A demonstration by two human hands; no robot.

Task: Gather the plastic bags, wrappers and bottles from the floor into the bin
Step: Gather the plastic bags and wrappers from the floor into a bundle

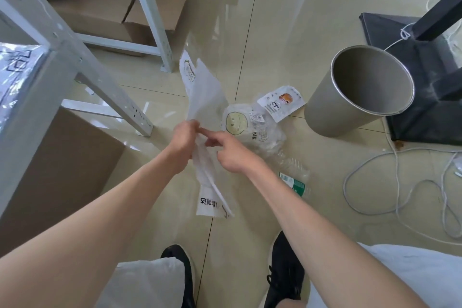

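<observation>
The step in hand looks to be bunching the long white plastic bag (207,107) before it goes into the bin (355,97); done well, it means folding the loose upper flap down and the printed tail up into one wad, so nothing trails over the rim when it drops; the bin stands upright with its mouth open, empty as far as its inside shows, to the right of the litter and well within reach; the left hand (183,138) is clamped on the bag's middle with fingers closed round the film, while the right hand (231,151) has its fingers partly curled at the same spot, forefinger out, touching the plastic, though I cannot tell whether it truly grips; a firmer second hold would tame the slippery sheet

The floor (250,220) is glossy pale tile; a metal rack (75,57) and cardboard boxes (105,7) crowd the left side, a black stand base (425,112) sits beyond the bin, and grey cables (400,182) coil along the right; between hands and bin lie a crumpled clear bag with a smiley face (240,123), a snack wrapper (280,102) just beside the bin's foot, and a crushed clear bottle with a green label (293,177) nearer the person's black shoes (285,270)
</observation>
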